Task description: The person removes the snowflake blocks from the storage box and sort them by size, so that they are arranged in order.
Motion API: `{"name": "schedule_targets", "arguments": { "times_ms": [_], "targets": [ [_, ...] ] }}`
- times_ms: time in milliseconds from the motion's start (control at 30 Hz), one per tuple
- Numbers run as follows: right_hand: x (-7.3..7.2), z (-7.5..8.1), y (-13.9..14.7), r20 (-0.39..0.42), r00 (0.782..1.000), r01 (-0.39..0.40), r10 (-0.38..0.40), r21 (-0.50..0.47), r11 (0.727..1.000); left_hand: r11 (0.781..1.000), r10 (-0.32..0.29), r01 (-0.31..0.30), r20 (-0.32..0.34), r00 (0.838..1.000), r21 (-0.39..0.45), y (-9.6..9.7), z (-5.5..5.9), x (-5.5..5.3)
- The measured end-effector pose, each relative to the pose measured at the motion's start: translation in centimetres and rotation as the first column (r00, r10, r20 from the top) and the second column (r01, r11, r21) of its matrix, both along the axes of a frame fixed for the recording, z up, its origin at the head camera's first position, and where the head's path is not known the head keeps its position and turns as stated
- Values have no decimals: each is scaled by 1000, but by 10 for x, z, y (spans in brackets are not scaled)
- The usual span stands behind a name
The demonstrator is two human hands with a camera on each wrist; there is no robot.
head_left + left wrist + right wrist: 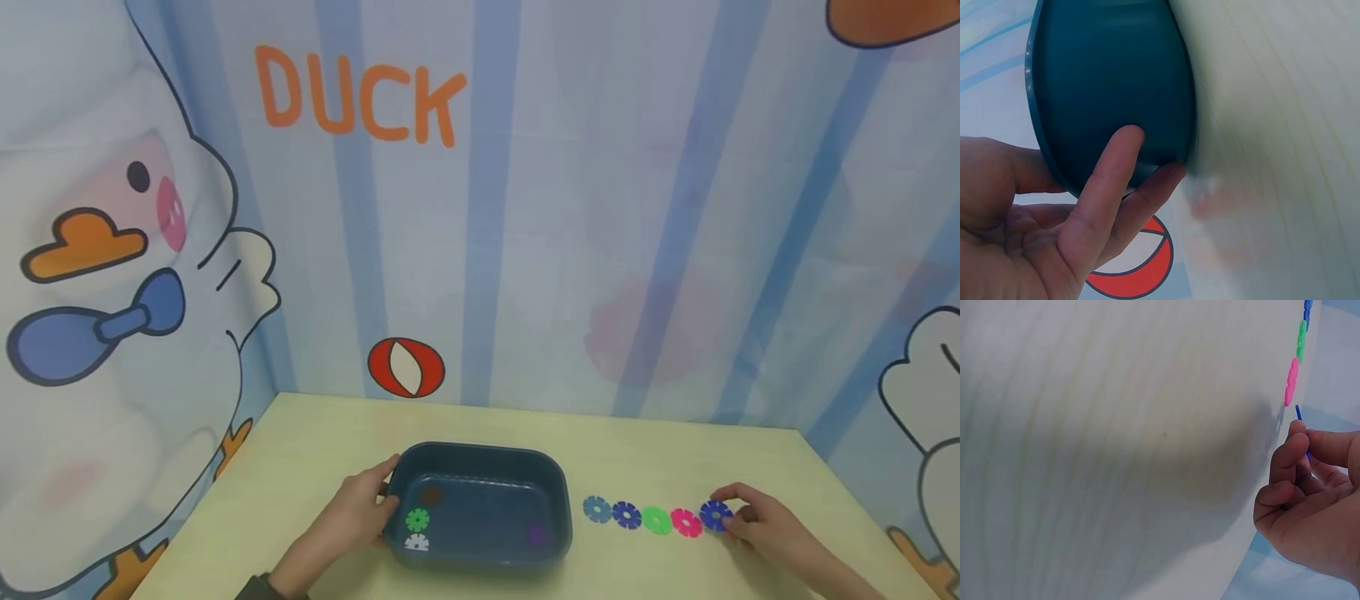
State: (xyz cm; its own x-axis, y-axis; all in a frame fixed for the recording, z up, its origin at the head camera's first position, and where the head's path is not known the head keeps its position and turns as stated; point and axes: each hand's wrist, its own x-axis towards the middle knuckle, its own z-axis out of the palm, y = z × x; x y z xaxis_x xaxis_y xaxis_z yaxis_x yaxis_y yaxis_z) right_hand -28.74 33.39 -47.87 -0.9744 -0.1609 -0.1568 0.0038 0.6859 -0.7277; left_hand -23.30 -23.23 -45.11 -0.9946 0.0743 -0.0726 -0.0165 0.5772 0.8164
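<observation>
A dark blue plastic basin stands on the table, and my left hand holds it at its left end. In the left wrist view, fingers lie against the basin's wall, with the thumb at its rim. My right hand pinches a dark blue notched plastic disc between thumb and fingers. Edge-on in the right wrist view, this blue disc is slightly apart from the pink disc. A row runs leftward: pink disc, green disc, blue disc, lighter blue disc.
Inside the basin lie a brown disc, a green disc, a white disc and a purple disc. A printed curtain with duck figures hangs behind the pale table.
</observation>
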Motion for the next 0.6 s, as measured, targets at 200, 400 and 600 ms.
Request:
{"name": "schedule_targets", "arguments": {
  "times_ms": [200,400,600],
  "targets": [
    [0,-7,-1,26,998,50,-51,37,998,1000,1,-1,0,1000,0,0,-1,1],
    [-1,-12,-1,38,996,81,-84,61,995,1000,4,-4,6,1000,5,1,-1,2],
    [-2,-12,1,23,998,50,-51,69,996,1000,9,-9,-5,1000,17,1,0,2]
  ]
}}
